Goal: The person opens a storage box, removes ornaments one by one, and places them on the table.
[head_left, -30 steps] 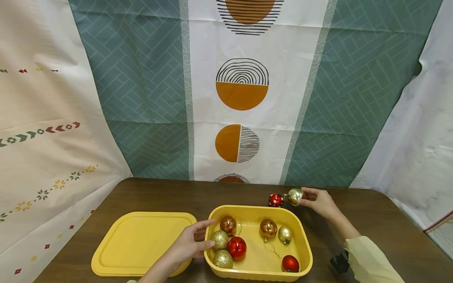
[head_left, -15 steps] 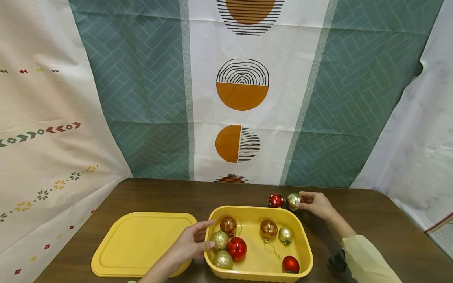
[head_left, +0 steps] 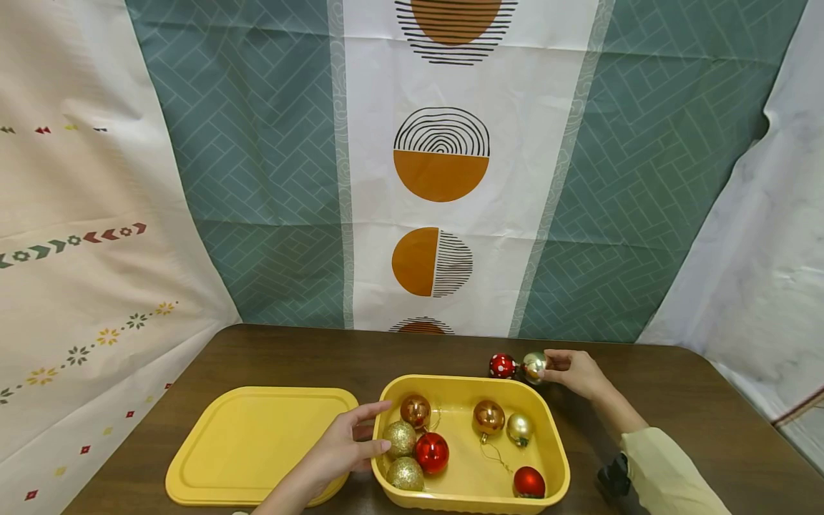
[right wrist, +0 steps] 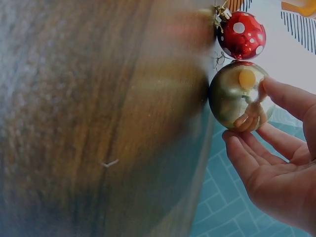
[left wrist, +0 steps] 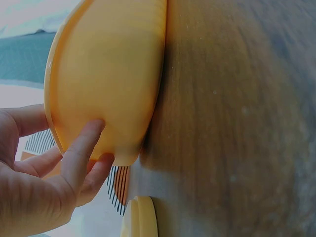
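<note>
My left hand (head_left: 350,440) grips the left wall of a yellow plastic box (head_left: 473,385), with some fingers over the rim and others against the outer wall (left wrist: 113,74). In the box lie shiny and glittery Christmas balls, among them a red ball (head_left: 431,452), a copper ball (head_left: 488,416) and a small gold ball (head_left: 518,428). Behind the box's back right corner, my right hand (head_left: 579,372) holds a shiny pale-gold Christmas ball (right wrist: 234,96) between thumb and fingers, low at the tabletop. Right beside that ball sits a red ball with white dots (right wrist: 242,35).
A flat yellow lid (head_left: 270,436) lies on the dark wooden table (head_left: 309,350) left of the box. Patterned cloth (head_left: 277,179) hangs behind the table's back edge, and more cloth hangs at both sides. A small black object (head_left: 614,476) is at the right sleeve.
My right hand has lowered the pale-gold ball slightly and shifted it a little left, close beside the dotted red ball. The left hand and the box have stayed in place.
</note>
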Tool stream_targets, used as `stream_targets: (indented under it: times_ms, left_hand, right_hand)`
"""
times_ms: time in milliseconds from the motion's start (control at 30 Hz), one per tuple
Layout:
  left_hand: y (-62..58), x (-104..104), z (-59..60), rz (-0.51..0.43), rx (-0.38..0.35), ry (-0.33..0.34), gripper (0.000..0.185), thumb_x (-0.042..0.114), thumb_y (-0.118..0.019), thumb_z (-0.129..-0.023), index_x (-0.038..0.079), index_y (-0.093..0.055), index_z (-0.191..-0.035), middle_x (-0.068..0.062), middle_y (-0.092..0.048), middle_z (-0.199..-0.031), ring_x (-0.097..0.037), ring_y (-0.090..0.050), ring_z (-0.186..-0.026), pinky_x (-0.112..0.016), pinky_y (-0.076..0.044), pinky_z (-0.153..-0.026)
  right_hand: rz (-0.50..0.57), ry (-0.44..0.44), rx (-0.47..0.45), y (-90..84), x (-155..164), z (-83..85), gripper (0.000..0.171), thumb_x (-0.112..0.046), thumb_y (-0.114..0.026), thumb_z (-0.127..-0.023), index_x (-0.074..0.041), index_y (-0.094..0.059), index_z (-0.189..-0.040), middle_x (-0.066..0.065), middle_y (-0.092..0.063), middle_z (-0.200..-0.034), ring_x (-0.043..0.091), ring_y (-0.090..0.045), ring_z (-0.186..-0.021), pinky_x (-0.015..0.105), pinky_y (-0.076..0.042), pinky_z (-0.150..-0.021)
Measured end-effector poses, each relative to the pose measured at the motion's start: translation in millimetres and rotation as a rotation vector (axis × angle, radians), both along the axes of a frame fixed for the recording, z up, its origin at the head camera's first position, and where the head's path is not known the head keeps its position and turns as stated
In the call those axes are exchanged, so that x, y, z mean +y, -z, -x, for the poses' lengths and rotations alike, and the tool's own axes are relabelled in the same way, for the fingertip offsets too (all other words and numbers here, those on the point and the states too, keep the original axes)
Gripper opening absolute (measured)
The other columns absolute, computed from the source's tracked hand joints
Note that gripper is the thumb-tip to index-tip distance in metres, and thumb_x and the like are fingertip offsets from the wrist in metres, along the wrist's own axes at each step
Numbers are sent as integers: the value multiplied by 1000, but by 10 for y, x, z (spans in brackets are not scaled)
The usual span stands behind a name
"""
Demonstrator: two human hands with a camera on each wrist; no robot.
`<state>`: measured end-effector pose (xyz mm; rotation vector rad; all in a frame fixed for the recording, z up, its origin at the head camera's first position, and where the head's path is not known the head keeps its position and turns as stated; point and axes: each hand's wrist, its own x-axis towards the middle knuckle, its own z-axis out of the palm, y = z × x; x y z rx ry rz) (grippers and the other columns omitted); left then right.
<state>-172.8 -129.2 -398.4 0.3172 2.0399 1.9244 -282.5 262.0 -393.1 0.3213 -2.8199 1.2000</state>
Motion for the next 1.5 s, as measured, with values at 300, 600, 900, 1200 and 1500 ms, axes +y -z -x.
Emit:
stream_targets:
  times_ms: [300,600,900,1200,1500]
  left_hand:
    - [15,5,9,-22,-4,10,60,3,-63,-83,-4,-35,-136,-33,-37,-131,-26,-58,-97,-43,-55,-66]
    - [25,3,9,-39,-5,16,60,3,-63,-83,-5,-34,-136,-33,-38,-129,-25,-59,-95,-43,-55,-66]
    - [27,6,6,-38,-8,12,60,3,-63,-83,-4,-35,-136,-30,-43,-127,-26,-58,-97,-43,-55,-67]
    - [15,6,5,-9,-11,3,60,5,-64,-83,-3,-37,-136,-32,-35,-133,-28,-56,-101,-43,-55,-66]
    - [-13,-3,2,17,1,-14,60,5,-66,-82,-2,-39,-135,-32,-36,-133,-33,-54,-106,-42,-56,-66]
  right_hand:
    - [2,17,-18,25,4,2,56,-15,-70,-79,18,-48,-119,27,-62,-102,37,-59,-96,43,-52,-80]
    - [-2,8,-20,10,-17,-12,58,-18,-71,-79,17,-48,-119,29,-60,-107,38,-59,-98,45,-51,-81]
    - [18,4,-35,-4,-29,-35,59,-18,-71,-79,17,-47,-122,29,-59,-108,39,-58,-100,45,-51,-82]
    - [7,-5,32,-153,-81,-130,58,-18,-70,-80,12,-48,-124,30,-51,-122,39,-55,-105,44,-51,-81]
    - [47,-126,89,-380,-361,-406,54,-16,-70,-80,9,-49,-124,27,-52,-123,39,-55,-106,42,-50,-84]
